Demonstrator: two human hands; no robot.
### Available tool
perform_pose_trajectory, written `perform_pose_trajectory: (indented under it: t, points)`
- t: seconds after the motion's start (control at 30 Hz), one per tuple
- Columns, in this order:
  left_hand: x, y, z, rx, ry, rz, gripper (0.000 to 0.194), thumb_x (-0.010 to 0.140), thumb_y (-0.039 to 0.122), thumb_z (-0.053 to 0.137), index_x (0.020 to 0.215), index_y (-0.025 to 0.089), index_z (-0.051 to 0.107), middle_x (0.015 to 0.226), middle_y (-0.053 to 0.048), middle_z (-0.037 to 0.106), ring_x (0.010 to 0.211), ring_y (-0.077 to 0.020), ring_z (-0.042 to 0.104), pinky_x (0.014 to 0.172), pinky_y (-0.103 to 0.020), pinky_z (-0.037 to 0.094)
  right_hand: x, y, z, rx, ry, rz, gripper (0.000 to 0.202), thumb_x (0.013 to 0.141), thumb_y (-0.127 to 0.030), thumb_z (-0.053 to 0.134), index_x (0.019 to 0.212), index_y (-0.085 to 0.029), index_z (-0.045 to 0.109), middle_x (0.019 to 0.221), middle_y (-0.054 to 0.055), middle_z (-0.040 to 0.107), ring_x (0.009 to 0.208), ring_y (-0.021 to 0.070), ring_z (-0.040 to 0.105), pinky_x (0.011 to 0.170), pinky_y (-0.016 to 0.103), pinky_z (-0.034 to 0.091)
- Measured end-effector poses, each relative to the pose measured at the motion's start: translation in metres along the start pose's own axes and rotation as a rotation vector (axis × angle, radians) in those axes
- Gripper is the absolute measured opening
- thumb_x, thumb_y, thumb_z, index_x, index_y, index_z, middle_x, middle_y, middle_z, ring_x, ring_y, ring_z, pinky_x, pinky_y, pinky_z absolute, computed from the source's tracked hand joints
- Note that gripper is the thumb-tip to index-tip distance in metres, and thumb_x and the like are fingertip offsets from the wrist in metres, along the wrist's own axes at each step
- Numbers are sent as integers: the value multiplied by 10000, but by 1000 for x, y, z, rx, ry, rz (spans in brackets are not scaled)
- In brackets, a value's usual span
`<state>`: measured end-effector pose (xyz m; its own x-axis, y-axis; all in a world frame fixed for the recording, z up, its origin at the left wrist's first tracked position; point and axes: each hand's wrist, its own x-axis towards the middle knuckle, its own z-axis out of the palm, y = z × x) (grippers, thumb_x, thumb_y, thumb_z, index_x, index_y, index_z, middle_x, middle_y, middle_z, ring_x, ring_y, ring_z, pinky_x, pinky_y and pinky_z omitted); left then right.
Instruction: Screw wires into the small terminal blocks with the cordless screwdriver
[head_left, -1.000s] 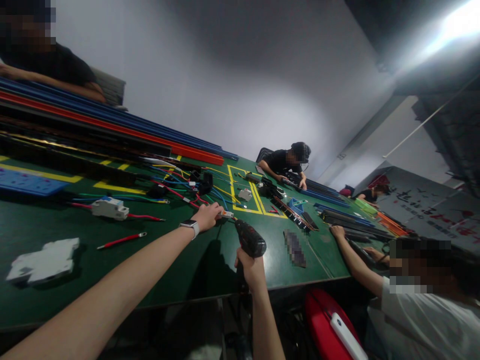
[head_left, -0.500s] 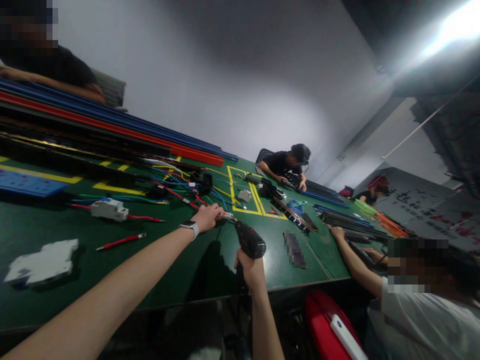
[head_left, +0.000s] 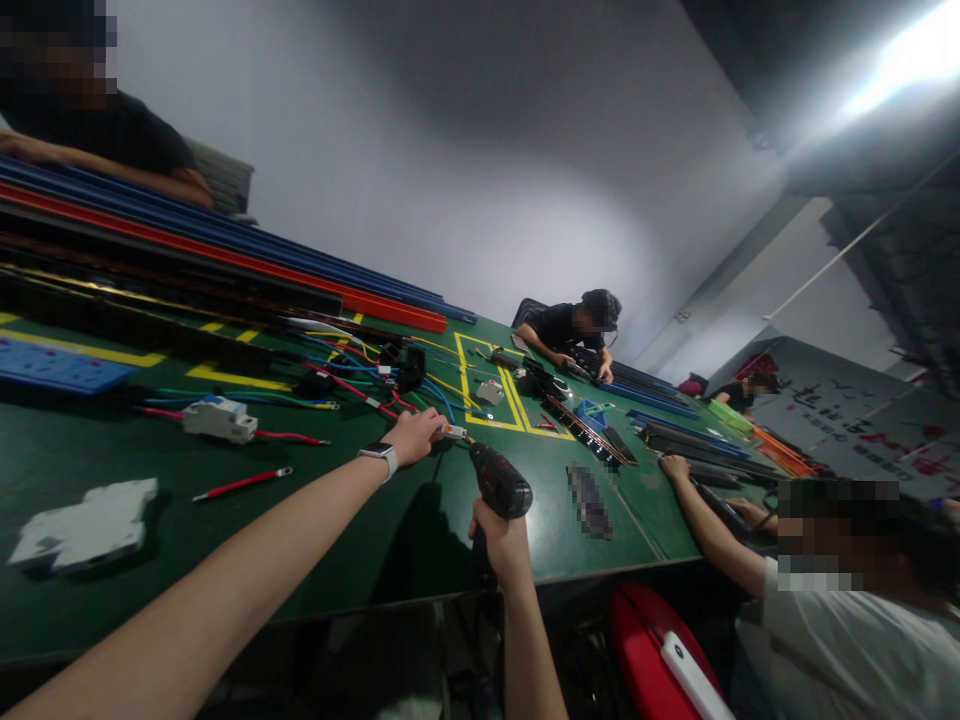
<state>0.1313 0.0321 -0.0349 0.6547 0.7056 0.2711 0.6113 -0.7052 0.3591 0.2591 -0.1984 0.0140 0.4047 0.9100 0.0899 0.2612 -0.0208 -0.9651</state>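
My right hand [head_left: 499,540] is wrapped round the grip of a black cordless drill [head_left: 501,482]. The drill's bit points away from me, its tip at a small white block with an orange part [head_left: 454,432], which looks like a circuit breaker. Fingers of my left hand [head_left: 418,437] are closed on that block and hold it on the green table; a watch is on that wrist. Red and blue wires [head_left: 386,405] run close behind the left fingers. Left of my arm lie a white circuit breaker with wires [head_left: 219,419], a short red cable [head_left: 244,484] and a white plastic piece [head_left: 86,525].
Long blue and orange strips [head_left: 394,308] lie along the table's far side. A blue power strip [head_left: 60,366] is at the left. A pixelated dark object [head_left: 589,500] lies right of the drill. A co-worker's arm [head_left: 709,525] rests on the table's right edge; other people sit beyond.
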Motion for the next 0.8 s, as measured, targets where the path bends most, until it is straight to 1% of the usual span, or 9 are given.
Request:
perform_pose_trajectory:
  t: [0.13,0.27,0.47,0.67,0.8]
  points:
    - [0,0,0,-7,-6,-9,272,889,248,479,1138,299,576,1141,-71,560,975,-230,579,854,-395,344,-1,0,0,1,0,3,186,752,-318,609,805,-147,660,529,4,612,501,165,563,530,263,435]
    - [0,-1,0,-3,-5,0,276,885,241,480,1136,298,577,1141,-71,558,983,-232,576,852,-393,349,0,0,0,13,-1,25,160,736,-307,613,787,-157,633,512,-7,596,479,157,546,518,259,430]
    - [0,-1,1,-1,8,9,271,884,227,468,1120,294,582,1134,-70,562,971,-231,569,845,-397,352,0,0,0,-8,-4,13,157,746,-315,598,750,-160,622,508,-5,588,483,156,543,523,261,433]
    - [-1,0,0,-19,-3,-11,288,878,228,479,1137,301,582,1142,-71,560,1018,-232,560,868,-398,345,0,-2,0,-14,-8,17,182,745,-330,607,758,-152,636,507,3,595,482,163,554,518,265,440]
    - [0,-1,1,-18,-2,1,288,877,229,473,1131,301,587,1137,-71,560,1014,-239,560,858,-403,347,-1,-1,0,0,-4,11,172,754,-325,610,775,-155,630,522,5,603,492,165,558,525,266,446]
